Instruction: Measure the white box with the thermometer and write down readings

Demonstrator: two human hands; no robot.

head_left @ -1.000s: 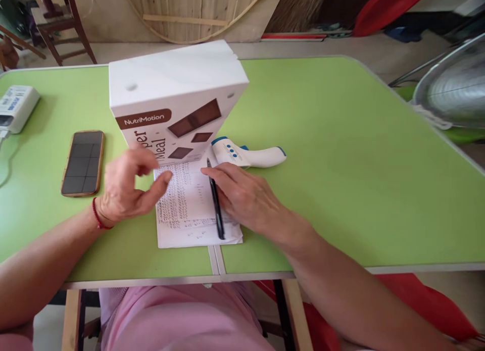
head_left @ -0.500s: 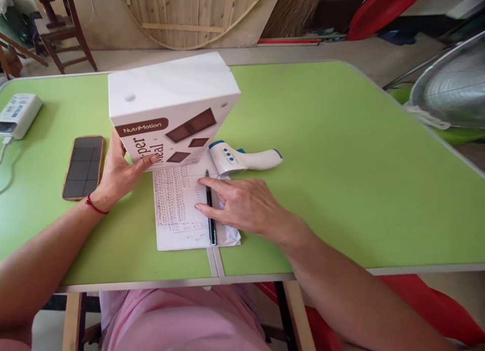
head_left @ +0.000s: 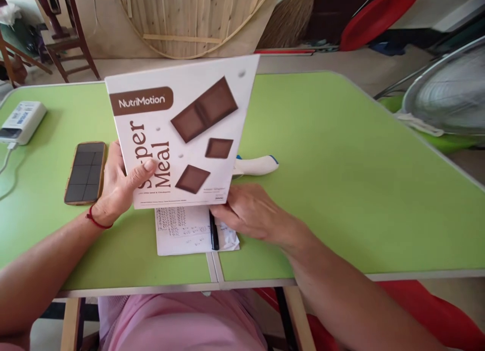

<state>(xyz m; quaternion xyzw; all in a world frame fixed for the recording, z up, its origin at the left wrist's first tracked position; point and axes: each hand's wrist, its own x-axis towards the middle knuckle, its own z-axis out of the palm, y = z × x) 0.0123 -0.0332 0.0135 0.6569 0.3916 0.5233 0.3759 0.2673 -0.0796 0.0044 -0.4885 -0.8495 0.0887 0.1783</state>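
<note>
My left hand (head_left: 120, 178) grips a white NutriMotion Super Meal box (head_left: 162, 159) by its left side, thumb across the printed front. The box is tilted so that its front, with brown chocolate pieces, faces me. Close to the box's lower right corner is my right hand (head_left: 253, 209), its fingertips hidden behind the box or at its edge. Below it a black pen (head_left: 214, 235) lies on handwritten paper (head_left: 182, 240), the pen's upper part covered. Behind the box, only the handle of a white and blue infrared thermometer (head_left: 257, 165) shows.
Left of the box, a phone (head_left: 85, 171) lies on the green table (head_left: 341, 189). Farther left is a white power bank (head_left: 22, 122) with a cable plugged in. A fan (head_left: 447, 88) stands beyond the table's right edge, and a wooden chair (head_left: 68, 43) is behind the table.
My left hand has tipped the box so its front shows fully and covers more of the paper and thermometer. My right hand's fingers, earlier spread over the pen, are now partly behind the box.
</note>
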